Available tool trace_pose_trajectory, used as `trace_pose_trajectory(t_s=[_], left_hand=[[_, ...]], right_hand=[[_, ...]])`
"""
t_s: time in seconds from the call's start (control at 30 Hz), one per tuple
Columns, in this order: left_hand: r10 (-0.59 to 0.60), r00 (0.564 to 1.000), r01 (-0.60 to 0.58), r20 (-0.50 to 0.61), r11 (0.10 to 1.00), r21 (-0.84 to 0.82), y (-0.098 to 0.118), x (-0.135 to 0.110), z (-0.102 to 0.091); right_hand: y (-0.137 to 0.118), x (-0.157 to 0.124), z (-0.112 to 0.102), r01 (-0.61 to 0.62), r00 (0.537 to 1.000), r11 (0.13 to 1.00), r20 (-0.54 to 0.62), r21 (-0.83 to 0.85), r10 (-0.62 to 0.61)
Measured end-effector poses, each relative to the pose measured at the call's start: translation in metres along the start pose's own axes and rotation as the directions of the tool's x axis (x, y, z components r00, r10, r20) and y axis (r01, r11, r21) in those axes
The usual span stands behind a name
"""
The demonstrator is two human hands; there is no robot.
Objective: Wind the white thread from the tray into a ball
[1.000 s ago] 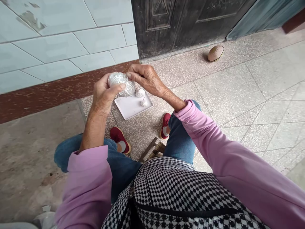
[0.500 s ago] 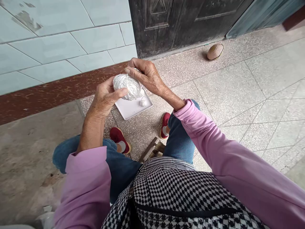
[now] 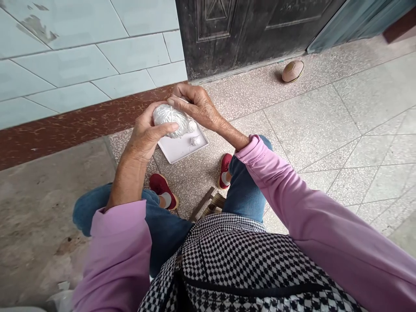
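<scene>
A shiny silver-white ball of thread [image 3: 170,119] sits between both hands, held above the floor. My left hand [image 3: 145,134] cups it from the left, thumb pressed across its lower front. My right hand [image 3: 195,105] reaches over its top right, fingers pinched together against the ball. Below the hands a white square tray [image 3: 177,148] lies on the floor with two small white wads [image 3: 195,140] on it, one partly hidden by the ball.
I sit on a low wooden stool [image 3: 208,204], knees apart, red shoes [image 3: 163,187] on the speckled tile floor. A tiled wall with a dark red base runs at left. A dark door stands ahead, with a small brown ball [image 3: 293,71] before it.
The ball has turned in my hands and sits a little lower and to the right. My right-hand fingers have shifted over its top. Tray and wads have not moved.
</scene>
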State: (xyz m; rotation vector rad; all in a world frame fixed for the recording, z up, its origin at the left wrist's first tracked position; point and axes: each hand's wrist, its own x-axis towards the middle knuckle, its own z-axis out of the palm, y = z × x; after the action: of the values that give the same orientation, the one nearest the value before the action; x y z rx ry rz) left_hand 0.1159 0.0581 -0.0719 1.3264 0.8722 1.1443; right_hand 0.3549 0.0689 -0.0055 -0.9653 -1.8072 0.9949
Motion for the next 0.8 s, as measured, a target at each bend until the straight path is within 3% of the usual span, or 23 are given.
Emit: trace_pose_trajectory(t_s=[0.2, 0.4, 0.53, 0.63, 0.8], left_hand=[[-0.013, 1.000, 0.013, -0.008, 0.999, -0.034, 0.004, 0.000, -0.005], [0.039, 0.997, -0.031, 0.063, 0.991, -0.133, 0.015, -0.001, 0.001], [0.060, 0.992, -0.033, 0.110, 0.972, -0.231, 0.021, 0.003, 0.002], [0.064, 0.997, -0.048, 0.051, 0.963, -0.266, 0.024, 0.007, -0.001], [0.132, 0.980, -0.164, -0.152, 0.962, -0.217, 0.016, 0.016, -0.008]], right_hand=[[0.015, 0.014, 0.005, -0.045, 0.999, 0.999, -0.026, 0.003, 0.045], [0.023, 0.015, 0.007, -0.060, 0.995, 0.997, -0.072, 0.040, 0.062], [0.034, 0.021, 0.013, -0.133, 0.990, 0.991, -0.033, 0.033, 0.134], [0.039, 0.022, 0.022, -0.172, 0.985, 0.984, 0.022, 0.033, 0.172], [0.032, 0.010, 0.039, -0.150, 0.985, 0.989, 0.090, -0.007, 0.150]])
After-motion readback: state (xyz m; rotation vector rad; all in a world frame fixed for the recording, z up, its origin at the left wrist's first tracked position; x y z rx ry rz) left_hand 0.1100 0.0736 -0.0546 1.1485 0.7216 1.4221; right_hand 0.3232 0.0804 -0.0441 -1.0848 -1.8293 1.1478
